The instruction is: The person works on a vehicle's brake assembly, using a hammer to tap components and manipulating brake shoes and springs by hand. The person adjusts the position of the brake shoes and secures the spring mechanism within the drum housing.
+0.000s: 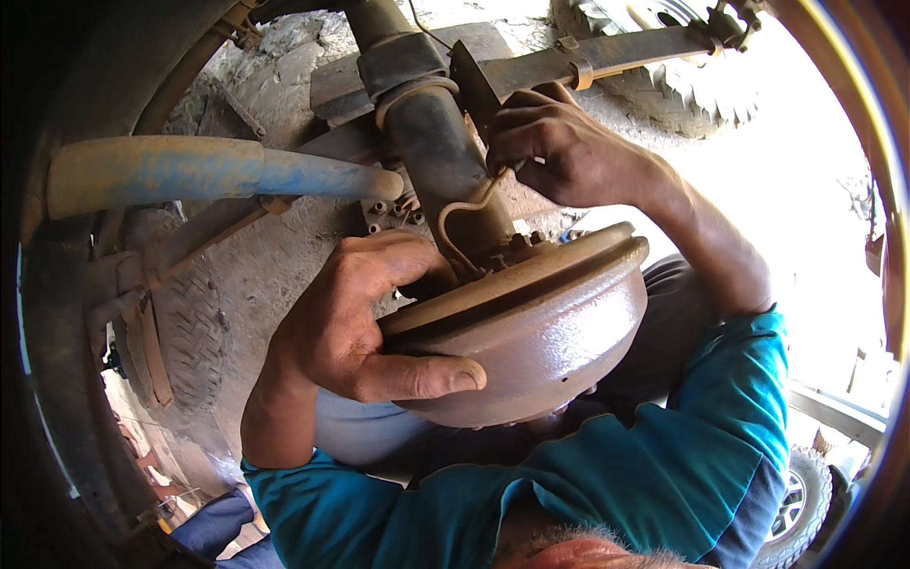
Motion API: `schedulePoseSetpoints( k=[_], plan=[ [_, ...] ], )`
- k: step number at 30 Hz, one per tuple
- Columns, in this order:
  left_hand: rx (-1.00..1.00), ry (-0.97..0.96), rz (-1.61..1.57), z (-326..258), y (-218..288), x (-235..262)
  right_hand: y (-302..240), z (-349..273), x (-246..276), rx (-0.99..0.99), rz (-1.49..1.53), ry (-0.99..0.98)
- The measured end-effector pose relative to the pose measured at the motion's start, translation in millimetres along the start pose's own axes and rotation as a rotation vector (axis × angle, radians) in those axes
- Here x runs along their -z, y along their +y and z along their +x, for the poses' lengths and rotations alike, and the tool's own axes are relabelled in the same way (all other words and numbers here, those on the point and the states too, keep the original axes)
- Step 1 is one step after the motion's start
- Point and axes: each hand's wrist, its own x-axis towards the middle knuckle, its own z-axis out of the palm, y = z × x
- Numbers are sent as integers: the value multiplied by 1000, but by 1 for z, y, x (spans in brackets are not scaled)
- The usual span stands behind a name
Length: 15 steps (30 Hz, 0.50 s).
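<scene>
A rusty brown brake drum (555,327) is mounted at the near end of a dark axle tube (441,147). My left hand (346,318) grips the drum's left edge, thumb along its outer face and fingers reaching behind the rim, where their tips are hidden. A thin, bent metal brake pipe (464,206) curves up from the bolts behind the drum, alongside the axle. Its upper end runs into the closed fingers of my right hand (559,152), which pinch it beside the tube. Whether the fingers also hold a fitting there is hidden.
A worn blue cylinder (209,175) juts in from the left towards the axle. Leaf springs (616,57) cross behind, near a treaded tyre (692,90). Another tyre (194,322) stands at left. Small metal parts with round holes (384,216) lie beyond my left hand.
</scene>
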Motion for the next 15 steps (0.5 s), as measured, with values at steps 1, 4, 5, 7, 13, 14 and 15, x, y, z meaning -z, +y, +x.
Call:
schedulePoseSetpoints(
  k=[1, 4, 5, 7, 13, 14, 15],
  plan=[
    [-3, -5, 11, 0, -2, 0, -10, 0, 5, 14, -40, -9],
    [-24, -7, 23, -1, -3, 1, -5, 2, 6, 21, 3, 6],
    [-38, 1, 15, -1, -3, 0, -4, 3, 6, 23, 6, 8],
    [-38, 8, 9, -2, -5, -1, -4, 7, 7, 59, -13, 43],
    [-53, 42, 36, -5, -11, -3, -2, 9, 6, 97, 136, 101],
    [-47, 37, 43, -5, -11, -3, 1, 7, 3, 57, 183, 118],
    [-42, 32, 49, -5, -11, -2, 4, 2, -1, 45, 155, 98]
  ],
)
